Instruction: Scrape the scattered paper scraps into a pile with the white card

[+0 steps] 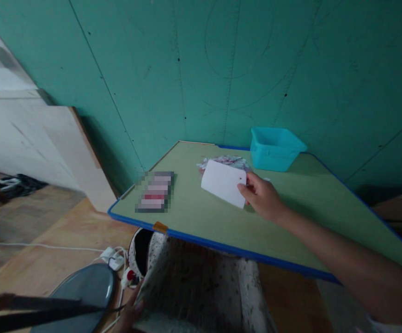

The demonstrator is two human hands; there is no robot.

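My right hand (261, 194) reaches over the table from the right, its thumb and fingers closed on the right edge of a white card (223, 181). The card is tilted above the tabletop and has a small dark hole near its upper right corner. Just behind it lies a pile of paper pieces (234, 160), white with reddish marks, partly hidden by the card. Low in the view, my left hand (131, 312) is beside dark-spotted pale fabric (201, 286). That hand is dim and cut off by the frame's edge, so its grip is unclear.
A turquoise plastic bin (275, 150) stands at the table's back right. On the left lies a pixelated flat object (155, 192). The pale green table (194, 217) has blue edging and meets a green wall (187, 83). Below left are a grey stool (83, 291) and a power strip (112, 259).
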